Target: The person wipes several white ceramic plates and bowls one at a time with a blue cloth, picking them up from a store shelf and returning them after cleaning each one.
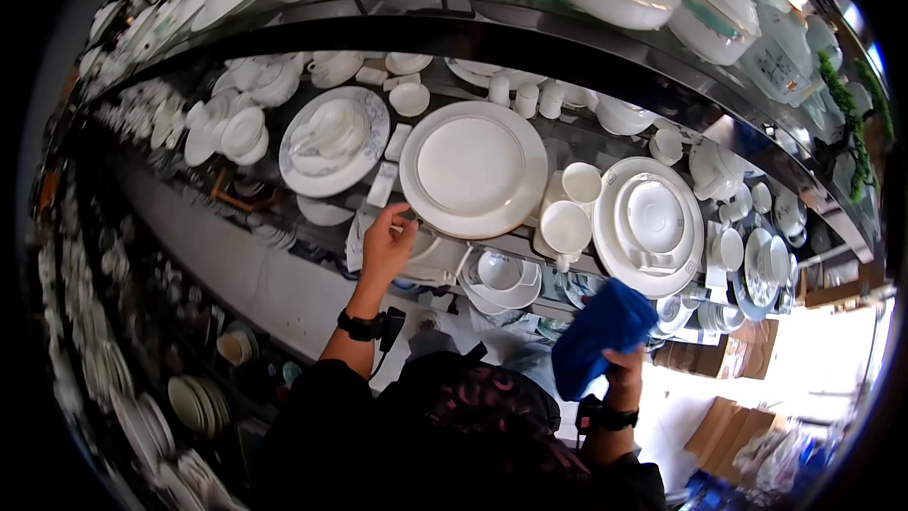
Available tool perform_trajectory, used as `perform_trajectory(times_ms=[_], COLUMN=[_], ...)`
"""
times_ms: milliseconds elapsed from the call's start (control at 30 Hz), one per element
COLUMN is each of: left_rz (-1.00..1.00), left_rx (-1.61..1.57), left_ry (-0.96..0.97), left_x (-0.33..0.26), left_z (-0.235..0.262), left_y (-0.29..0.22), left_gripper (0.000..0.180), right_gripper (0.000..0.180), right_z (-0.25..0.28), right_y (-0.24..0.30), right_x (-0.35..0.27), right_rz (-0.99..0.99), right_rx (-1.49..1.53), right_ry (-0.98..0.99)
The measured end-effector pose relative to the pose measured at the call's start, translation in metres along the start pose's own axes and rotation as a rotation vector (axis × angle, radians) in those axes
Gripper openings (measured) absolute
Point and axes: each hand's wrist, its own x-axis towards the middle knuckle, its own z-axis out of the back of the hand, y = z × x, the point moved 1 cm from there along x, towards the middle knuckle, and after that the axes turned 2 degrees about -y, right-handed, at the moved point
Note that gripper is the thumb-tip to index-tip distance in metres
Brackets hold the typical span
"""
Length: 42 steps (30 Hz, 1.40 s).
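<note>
My left hand (pixel 389 239) is at the front edge of a glass shelf, its fingers loosely bent and apart. Its fingertips lie close to the lower left rim of a large white plate (pixel 532 170); I cannot tell whether they touch it. A smaller white plate (pixel 470 166) with a grey rim band rests on that large plate. On the right, my right hand (pixel 624 366) grips a bunched blue cloth (pixel 605 326) in front of the shelf. Just beyond the cloth, two white mugs (pixel 566 225) stand beside a stack of a plate and bowls (pixel 695 237).
Left of the large plate lies a patterned oval plate (pixel 296 156) with dishes on it. Salt-shaker-like white pieces (pixel 525 99) stand behind. An upper shelf edge (pixel 473 43) hangs over this row. Cups on saucers (pixel 501 272) sit lower down. Cardboard (pixel 724 435) lies at lower right.
</note>
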Motion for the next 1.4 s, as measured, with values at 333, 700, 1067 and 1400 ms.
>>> perform_trajectory(times_ms=[333,700,1067,1400], left_rz=[-0.14,-0.049,0.259,0.22], left_rx=[0.481,0.384,-0.048,-0.646], left_ry=[0.151,0.222,0.405,0.456], left_x=[0.093,0.101,0.109,0.075], left_z=[0.014,0.016,0.017,0.04], left_y=[-0.015,-0.008,-0.032,-0.05], left_gripper=[0.061,0.059,0.047,0.062], right_gripper=[0.054,0.041,0.033,0.04], right_z=[-0.156,-0.168,-0.172,-0.181], right_y=[-0.075,-0.076,-0.068,-0.072], right_x=[0.066,0.12,0.121,0.112], right_rz=[-0.094,-0.068,-0.056,0.062], right_rx=[0.102,0.096,0.141,-0.225], right_ry=[-0.288,-0.334,-0.293,-0.416])
